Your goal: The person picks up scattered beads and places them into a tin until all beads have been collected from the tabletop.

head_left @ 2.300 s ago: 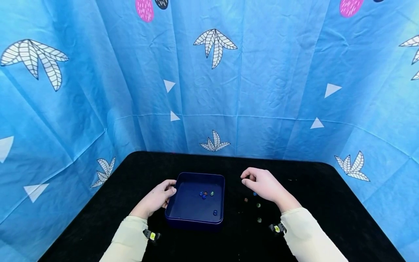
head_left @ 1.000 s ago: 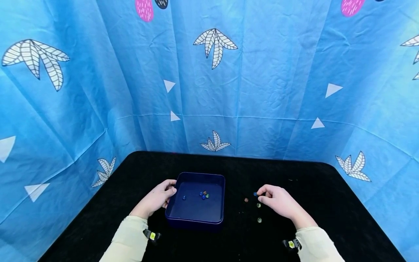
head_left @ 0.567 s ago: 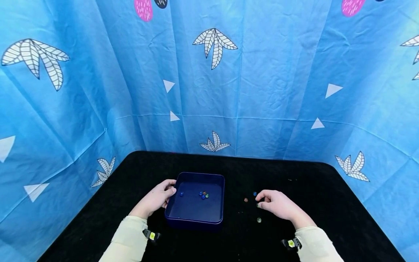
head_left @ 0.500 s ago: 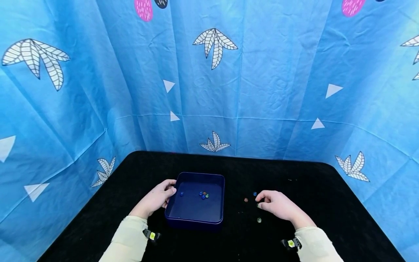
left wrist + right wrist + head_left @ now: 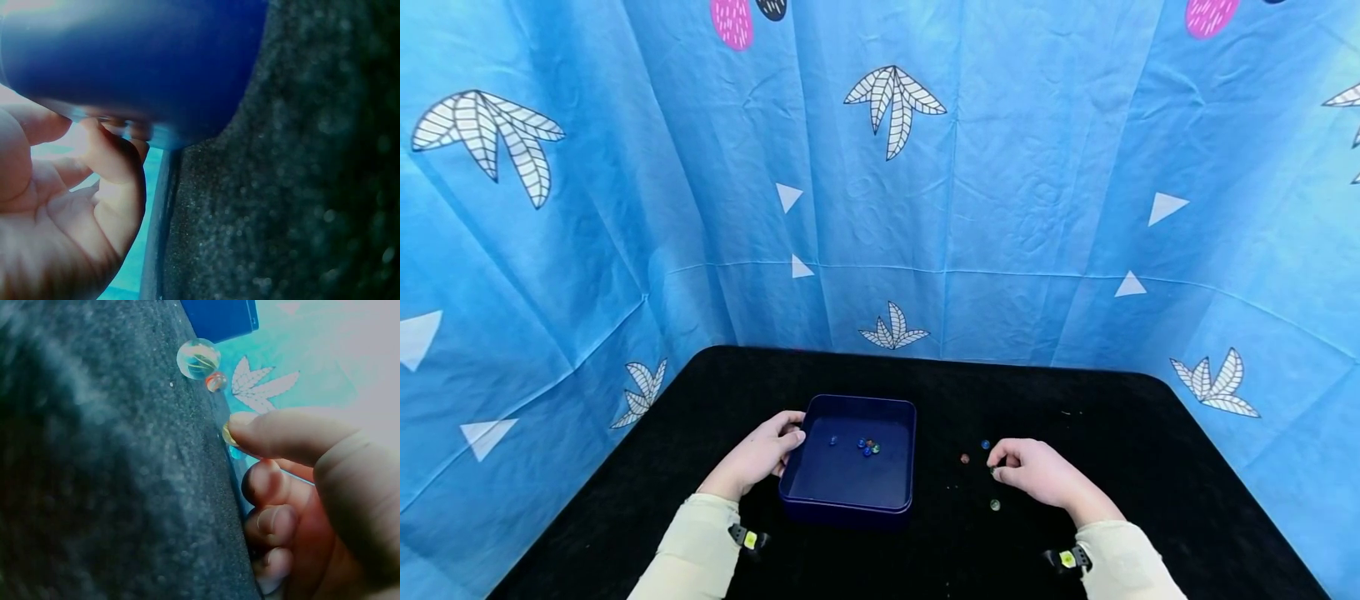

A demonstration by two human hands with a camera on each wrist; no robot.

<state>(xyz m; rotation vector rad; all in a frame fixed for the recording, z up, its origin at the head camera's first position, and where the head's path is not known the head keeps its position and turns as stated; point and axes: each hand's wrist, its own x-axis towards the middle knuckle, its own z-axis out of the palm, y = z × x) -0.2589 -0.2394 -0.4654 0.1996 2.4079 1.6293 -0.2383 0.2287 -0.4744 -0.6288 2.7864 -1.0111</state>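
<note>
My left hand (image 5: pixel 758 454) grips the left side of a square dark-blue tray (image 5: pixel 850 492), with the thumb at its rim. In the left wrist view the fingers (image 5: pixel 122 162) bend against the tray's outer wall (image 5: pixel 144 69). Several glass marbles (image 5: pixel 867 452) lie inside, most of them clustered at the middle. One blue marble (image 5: pixel 832 441) is apart from that cluster, to the left. Right of the tray, my right hand (image 5: pixel 1037 475) pinches a yellow-green marble (image 5: pixel 227 434) low at the tabletop, its thumb covering part of the glass.
Around the right hand lie a blue marble (image 5: pixel 985 445), a reddish-brown marble (image 5: pixel 965 459) and a clear greenish marble (image 5: pixel 995 505). Everything stands on a black cloth-covered table (image 5: pixel 1120 433). A blue patterned curtain (image 5: pixel 1000 208) hangs behind it.
The right hand has moved from near the tray, right and down, to the yellow-green marble and closed on it. A blue marble has rolled about inside the tray. The left hand stays put.
</note>
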